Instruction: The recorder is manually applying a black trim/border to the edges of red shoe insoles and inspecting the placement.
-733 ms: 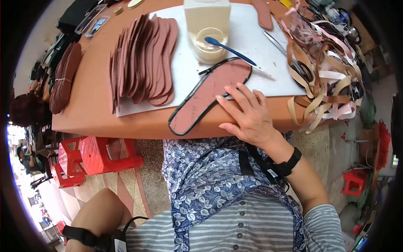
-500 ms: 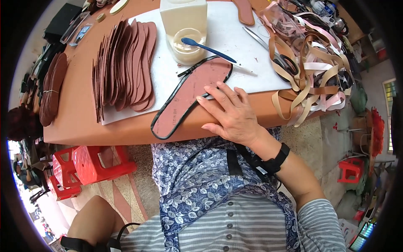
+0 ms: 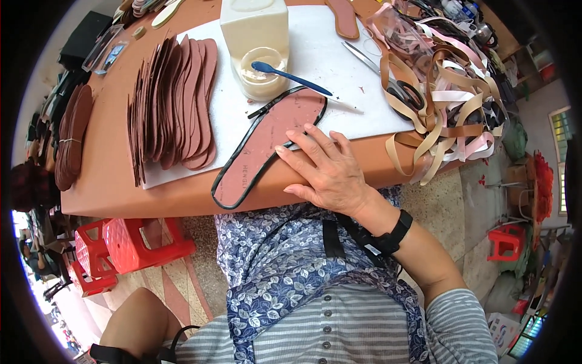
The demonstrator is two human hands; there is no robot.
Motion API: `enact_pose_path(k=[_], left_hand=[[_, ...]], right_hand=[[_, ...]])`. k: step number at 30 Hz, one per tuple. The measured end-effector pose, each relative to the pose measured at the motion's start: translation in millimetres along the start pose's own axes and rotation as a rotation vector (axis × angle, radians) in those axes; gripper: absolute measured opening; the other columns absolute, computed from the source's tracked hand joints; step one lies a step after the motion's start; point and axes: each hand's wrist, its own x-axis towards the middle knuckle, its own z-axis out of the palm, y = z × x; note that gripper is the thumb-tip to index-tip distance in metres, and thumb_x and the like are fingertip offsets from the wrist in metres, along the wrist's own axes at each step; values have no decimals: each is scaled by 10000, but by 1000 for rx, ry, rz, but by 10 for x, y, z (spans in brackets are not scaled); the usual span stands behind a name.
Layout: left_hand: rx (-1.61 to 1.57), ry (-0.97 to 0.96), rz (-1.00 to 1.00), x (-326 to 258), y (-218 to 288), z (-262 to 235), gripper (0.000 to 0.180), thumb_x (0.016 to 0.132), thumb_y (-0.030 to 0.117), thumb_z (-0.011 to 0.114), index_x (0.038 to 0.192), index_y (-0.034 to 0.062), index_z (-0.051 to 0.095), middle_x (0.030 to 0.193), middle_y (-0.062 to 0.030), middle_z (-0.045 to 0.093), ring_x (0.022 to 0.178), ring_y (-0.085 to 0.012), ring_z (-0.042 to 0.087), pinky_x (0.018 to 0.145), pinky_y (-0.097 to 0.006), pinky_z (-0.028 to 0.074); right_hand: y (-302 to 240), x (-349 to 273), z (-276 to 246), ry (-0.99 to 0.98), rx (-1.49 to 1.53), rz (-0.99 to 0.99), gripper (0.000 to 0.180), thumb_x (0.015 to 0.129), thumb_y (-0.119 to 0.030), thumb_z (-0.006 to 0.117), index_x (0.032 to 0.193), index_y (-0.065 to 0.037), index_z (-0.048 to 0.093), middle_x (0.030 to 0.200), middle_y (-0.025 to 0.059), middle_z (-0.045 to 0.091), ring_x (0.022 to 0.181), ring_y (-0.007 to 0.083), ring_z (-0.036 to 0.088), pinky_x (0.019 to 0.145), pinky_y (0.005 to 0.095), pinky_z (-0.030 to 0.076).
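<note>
A reddish-brown shoe insole (image 3: 267, 142) with a black edge lies flat on the tabletop (image 3: 109, 164). It lies slanted, and its near end sticks out a bit over the front edge of the tabletop. Its far end lies on a white sheet (image 3: 339, 67).

The right hand (image 3: 327, 173) rests on the insole's right side. The fingers (image 3: 300, 142) are spread out flat and press down on the insole. They are not curled around it. The palm sits on the edge of the tabletop. A black band (image 3: 391, 233) is on the wrist.

The left hand cannot be seen. Only the left arm (image 3: 136, 324) shows, low down and far from the insole, with a black band near the picture's edge. So I cannot tell what its fingers do.

Just past the far end of the insole stands a small clear tub (image 3: 260, 73) with white paste in it. A blue brush (image 3: 291, 76) lies across the tub, with its handle over the insole's tip. Behind the tub stands a big white jug (image 3: 254, 24).

Left of the insole lies a long row of more reddish-brown insoles (image 3: 173, 106), leaning on each other. Farther left is another bunch of dark insoles (image 3: 70, 136) at the tabletop's side.

Right of the insole lies a pile of straps (image 3: 442, 91), tan, pink and white, and some hang off the tabletop. Scissors (image 3: 388, 82) lie by the pile.

Below the insole, on the floor, are red plastic stools (image 3: 127, 239).
</note>
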Motion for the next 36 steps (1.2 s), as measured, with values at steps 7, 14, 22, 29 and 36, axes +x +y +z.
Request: enact_pose_path(k=[7, 14, 22, 29, 36], left_hand=[[40, -34, -51, 51, -94, -70, 315, 869, 249, 619, 604, 80, 599, 571, -131, 554, 517, -243, 566, 598, -484, 495], [92, -62, -111, 136, -174, -76, 298, 873, 209, 601, 606, 76, 592, 570, -146, 554, 507, -258, 568, 602, -499, 505], [351, -11, -291, 298, 226, 264, 284, 878, 163, 580, 609, 72, 583, 568, -164, 553, 496, -275, 571, 607, -516, 516], [1763, 245, -867, -40, -98, 204, 244, 744, 228, 799, 878, 52, 694, 779, -71, 648, 728, -282, 624, 903, -464, 484], [2015, 74, -866, -700, -622, -154, 575, 750, 269, 799, 1237, 31, 608, 1203, -140, 582, 1074, -323, 566, 919, -440, 454]], right_hand=[[-2, -6, -4, 3, -2, 3, 638, 796, -537, 666, 1332, -197, 598, 1436, 54, 463, 1354, 251, 387, 1067, 462, 289], [-10, 5, 22, 6, 17, -11, 637, 800, -529, 666, 1335, -190, 595, 1434, 61, 468, 1359, 258, 383, 1063, 464, 288], [24, -6, -53, -70, -68, -4, 637, 823, -495, 653, 1362, -164, 570, 1454, 86, 457, 1366, 297, 390, 1083, 481, 273], [-2, 9, -36, -62, -74, -13, 609, 838, -515, 638, 1347, -185, 584, 1440, 69, 475, 1356, 282, 400, 1070, 480, 274], [-26, 30, -44, -64, -86, -15, 601, 853, -543, 613, 1339, -189, 598, 1443, 67, 476, 1360, 292, 395, 1079, 487, 273]])
